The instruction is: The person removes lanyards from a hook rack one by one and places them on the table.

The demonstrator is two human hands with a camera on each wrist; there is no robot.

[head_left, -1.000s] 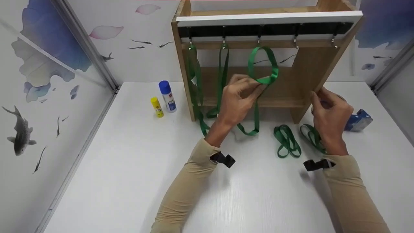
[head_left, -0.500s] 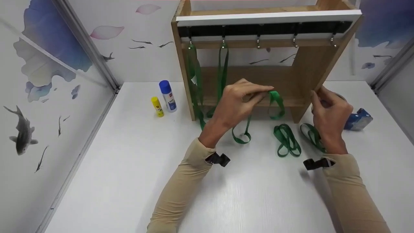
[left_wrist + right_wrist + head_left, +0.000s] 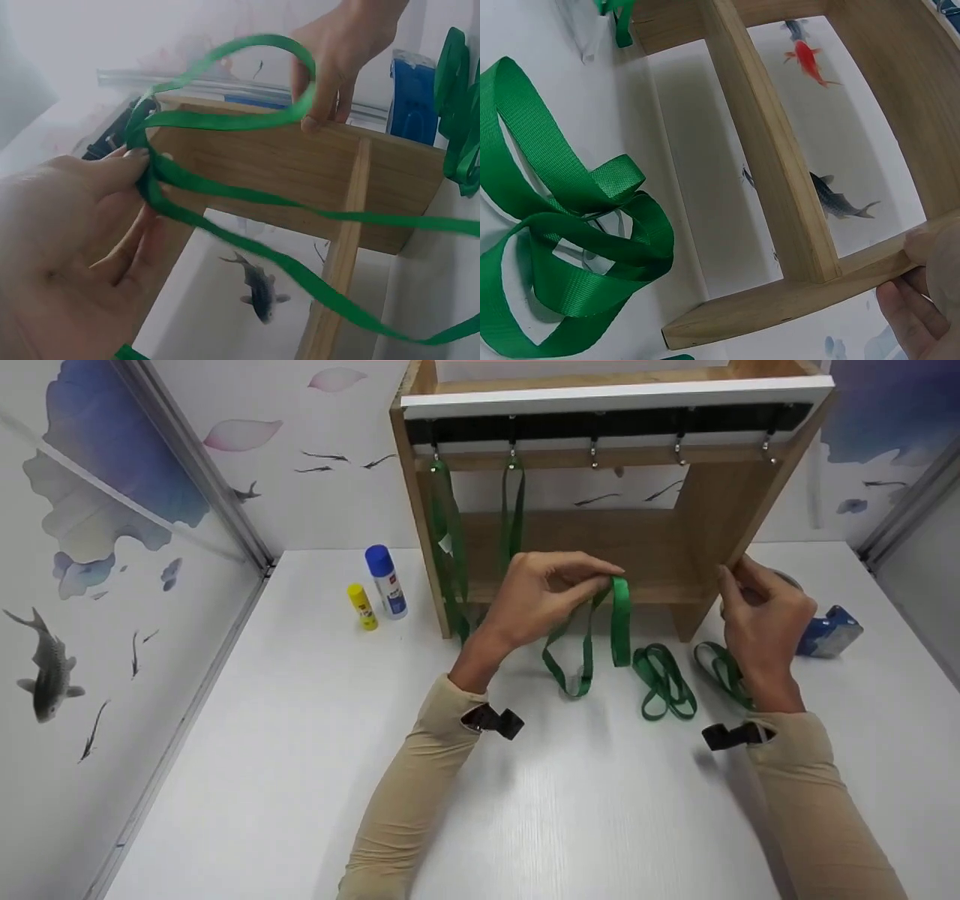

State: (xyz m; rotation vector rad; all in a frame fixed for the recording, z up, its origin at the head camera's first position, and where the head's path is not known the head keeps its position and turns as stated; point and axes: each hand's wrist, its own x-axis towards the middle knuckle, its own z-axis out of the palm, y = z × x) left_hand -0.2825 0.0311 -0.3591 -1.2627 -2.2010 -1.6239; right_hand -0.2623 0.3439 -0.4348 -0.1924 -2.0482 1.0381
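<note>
A length of green ribbon (image 3: 621, 622) hangs from the left hand (image 3: 534, 591), whose thumb and fingertips pinch it together in front of the lower part of a wooden shelf (image 3: 694, 525), below the middle hook (image 3: 594, 454). One short loop drops beside the fingertips and a longer one sags closer to the white table (image 3: 585, 817); whether that lower bend touches the surface cannot be told. In the left wrist view the pinched ribbon opens into a rounded loop on one side, while two strands trail away on the other. The right hand (image 3: 769, 611) grips the front edge of the shelf's right side, thumb on one face and fingers on the other. Just beside that hand, on the table, lie two folded green bundles, the left bundle (image 3: 664, 684) in full sight and the right bundle (image 3: 729, 684) partly behind the wrist. A blue object (image 3: 829, 631) stands past the right hand. Two ribbons (image 3: 514, 514) hang from the two leftmost hooks, under a black strip (image 3: 555, 426). Left of the shelf stand a yellow tube (image 3: 363, 607) and a blue-capped tube (image 3: 387, 583).
</note>
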